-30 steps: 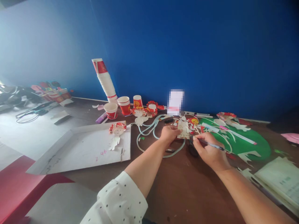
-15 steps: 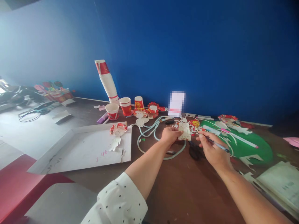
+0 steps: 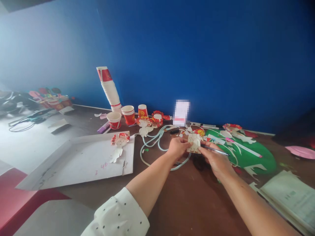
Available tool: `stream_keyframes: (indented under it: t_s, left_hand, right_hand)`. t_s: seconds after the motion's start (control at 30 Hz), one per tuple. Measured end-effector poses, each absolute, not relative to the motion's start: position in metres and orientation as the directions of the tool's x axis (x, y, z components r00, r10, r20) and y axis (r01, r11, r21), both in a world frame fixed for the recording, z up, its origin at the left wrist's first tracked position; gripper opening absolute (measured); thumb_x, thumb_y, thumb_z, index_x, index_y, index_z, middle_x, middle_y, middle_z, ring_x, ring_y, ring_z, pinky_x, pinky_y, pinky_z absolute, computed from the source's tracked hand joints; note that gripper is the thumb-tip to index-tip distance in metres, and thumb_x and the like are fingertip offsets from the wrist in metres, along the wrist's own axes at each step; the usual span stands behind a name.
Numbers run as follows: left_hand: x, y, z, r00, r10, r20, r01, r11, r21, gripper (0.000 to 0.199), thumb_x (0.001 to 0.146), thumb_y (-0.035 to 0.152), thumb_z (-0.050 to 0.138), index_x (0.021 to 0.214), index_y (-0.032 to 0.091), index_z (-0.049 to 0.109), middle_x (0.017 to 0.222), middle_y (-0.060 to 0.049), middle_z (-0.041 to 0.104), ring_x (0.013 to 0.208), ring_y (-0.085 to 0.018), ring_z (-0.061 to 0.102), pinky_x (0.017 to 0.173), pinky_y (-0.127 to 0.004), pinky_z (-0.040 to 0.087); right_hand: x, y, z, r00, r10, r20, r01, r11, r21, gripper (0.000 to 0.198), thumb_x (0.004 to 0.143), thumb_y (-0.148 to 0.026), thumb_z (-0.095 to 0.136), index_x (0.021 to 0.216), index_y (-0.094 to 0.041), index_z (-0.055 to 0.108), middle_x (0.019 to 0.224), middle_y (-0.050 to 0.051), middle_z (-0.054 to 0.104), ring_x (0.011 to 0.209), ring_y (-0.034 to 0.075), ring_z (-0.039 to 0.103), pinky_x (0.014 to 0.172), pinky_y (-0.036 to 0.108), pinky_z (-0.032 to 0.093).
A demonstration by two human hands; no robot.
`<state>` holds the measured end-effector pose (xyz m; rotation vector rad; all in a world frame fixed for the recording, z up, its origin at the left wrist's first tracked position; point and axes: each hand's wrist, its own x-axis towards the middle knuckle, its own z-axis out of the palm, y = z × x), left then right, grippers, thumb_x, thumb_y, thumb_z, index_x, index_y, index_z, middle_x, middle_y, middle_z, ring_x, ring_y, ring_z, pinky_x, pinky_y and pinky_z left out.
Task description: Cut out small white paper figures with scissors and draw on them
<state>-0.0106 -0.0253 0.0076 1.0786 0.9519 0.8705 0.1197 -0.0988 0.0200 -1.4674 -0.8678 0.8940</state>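
Presently, on the brown table, a white tray is seen. At its three o'clock, by the left hand and the right hand, a paper cutout is pinched; a pen is also gripped in the right hand.

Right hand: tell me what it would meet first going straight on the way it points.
Heading forward and left, the right hand would first meet the paper cutout at its fingertips, then probably the left hand; depth is unclear.
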Motion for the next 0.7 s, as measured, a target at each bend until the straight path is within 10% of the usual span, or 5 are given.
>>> stream_keyframes:
  t_s: [0.33, 0.7]
  left_hand:
    - [-0.016, -0.031, 0.019, 0.559, 0.786, -0.265, -0.230, 0.454, 0.861, 0.038, 0.061, 0.023, 0.081, 0.094, 0.012, 0.065, 0.082, -0.007, 0.068, 0.068, -0.014, 0.064, 0.068, -0.027, 0.053]
    - [-0.013, -0.032, 0.021, 0.456, 0.840, -0.293, -0.169, 0.405, 0.899, 0.028, 0.052, 0.024, 0.086, 0.066, 0.010, 0.065, 0.067, -0.005, 0.066, 0.062, -0.013, 0.061, 0.065, -0.026, 0.051]
  right_hand:
    - [0.122, -0.097, 0.020, 0.454, 0.890, -0.043, 0.040, -0.069, -0.997, 0.036, 0.063, -0.031, 0.073, 0.097, -0.021, 0.067, 0.062, -0.001, 0.069, 0.063, 0.021, 0.067, 0.052, 0.027, 0.045]
    - [0.126, -0.098, 0.014, 0.456, 0.886, 0.081, 0.140, 0.019, -0.990, 0.035, 0.069, -0.040, 0.073, 0.097, -0.020, 0.067, 0.068, 0.002, 0.071, 0.059, 0.019, 0.064, 0.048, 0.026, 0.045]
